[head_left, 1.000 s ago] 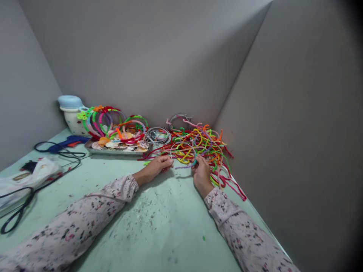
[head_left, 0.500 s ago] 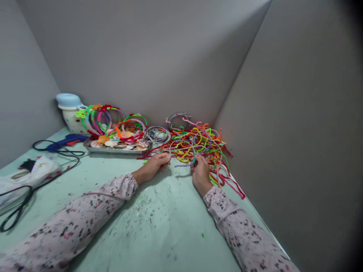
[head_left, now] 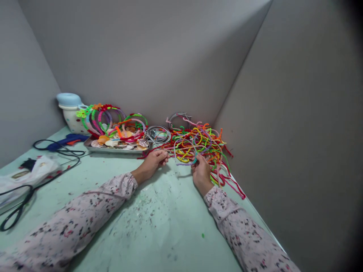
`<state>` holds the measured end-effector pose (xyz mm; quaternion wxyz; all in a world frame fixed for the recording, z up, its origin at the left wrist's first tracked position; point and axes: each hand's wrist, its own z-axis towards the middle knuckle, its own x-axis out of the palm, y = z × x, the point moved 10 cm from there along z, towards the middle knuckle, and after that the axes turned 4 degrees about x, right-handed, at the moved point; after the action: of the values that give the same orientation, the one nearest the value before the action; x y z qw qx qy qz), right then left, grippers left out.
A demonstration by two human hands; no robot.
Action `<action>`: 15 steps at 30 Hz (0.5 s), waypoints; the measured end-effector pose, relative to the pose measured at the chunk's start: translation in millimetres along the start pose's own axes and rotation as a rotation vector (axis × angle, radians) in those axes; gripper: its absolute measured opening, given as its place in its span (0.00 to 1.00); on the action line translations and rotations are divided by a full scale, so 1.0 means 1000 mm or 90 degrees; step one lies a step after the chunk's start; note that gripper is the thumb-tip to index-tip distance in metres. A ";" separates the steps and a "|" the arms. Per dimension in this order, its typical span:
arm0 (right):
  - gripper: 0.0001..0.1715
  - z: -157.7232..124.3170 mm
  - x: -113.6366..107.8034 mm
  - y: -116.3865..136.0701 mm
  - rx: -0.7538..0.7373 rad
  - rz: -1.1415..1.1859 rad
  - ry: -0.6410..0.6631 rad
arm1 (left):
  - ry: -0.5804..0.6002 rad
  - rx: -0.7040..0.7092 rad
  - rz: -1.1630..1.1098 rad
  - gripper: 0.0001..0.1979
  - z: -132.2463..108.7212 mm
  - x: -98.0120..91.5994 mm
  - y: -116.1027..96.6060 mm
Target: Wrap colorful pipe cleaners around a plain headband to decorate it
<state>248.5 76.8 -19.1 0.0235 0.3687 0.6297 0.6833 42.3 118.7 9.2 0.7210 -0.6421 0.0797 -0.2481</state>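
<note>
My right hand [head_left: 201, 170] pinches a thin grey wire hoop [head_left: 174, 148], partly wrapped with teal and purple pipe cleaner [head_left: 185, 164]. The hoop stands roughly upright in front of the heap, its purple end pointing left. Just left of it is my left hand [head_left: 155, 161], a small gap from the wire. Its fingers are curled together, and nothing shows in them. Behind both hands lies a tangled heap of coloured pipe cleaners [head_left: 215, 145].
A metal tray [head_left: 113, 150] holds shell-like discs and fuzzy wrapped headbands [head_left: 99, 117]. Grey wire hoops [head_left: 158, 133] lie beside it. At left are a lidded tub [head_left: 72, 115], a blue glue gun [head_left: 68, 140], a black cable [head_left: 36, 185] and a plastic bag [head_left: 42, 170]. Grey walls enclose the table.
My left hand has let go of the hoop's wire end and drawn slightly left. The hoop has shifted a little right, still in my right hand.
</note>
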 end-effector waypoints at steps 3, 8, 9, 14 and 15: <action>0.06 -0.003 0.005 0.001 0.011 0.000 0.022 | -0.012 0.002 0.018 0.16 0.001 -0.003 0.001; 0.09 -0.009 0.017 -0.001 0.031 0.000 0.075 | -0.043 0.029 0.065 0.15 0.002 -0.009 -0.005; 0.10 -0.010 0.020 -0.001 0.034 -0.002 0.088 | -0.053 0.034 0.075 0.15 0.002 -0.011 -0.006; 0.10 -0.015 0.030 -0.004 0.040 -0.023 0.152 | -0.091 0.073 0.100 0.15 0.003 -0.019 -0.013; 0.10 -0.016 0.031 -0.004 0.041 -0.027 0.162 | -0.095 0.082 0.101 0.15 0.003 -0.021 -0.014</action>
<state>215.3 79.3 -6.6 -0.0539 0.2662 0.6572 0.7031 22.0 130.1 18.8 0.7819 -0.6030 0.0602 -0.1463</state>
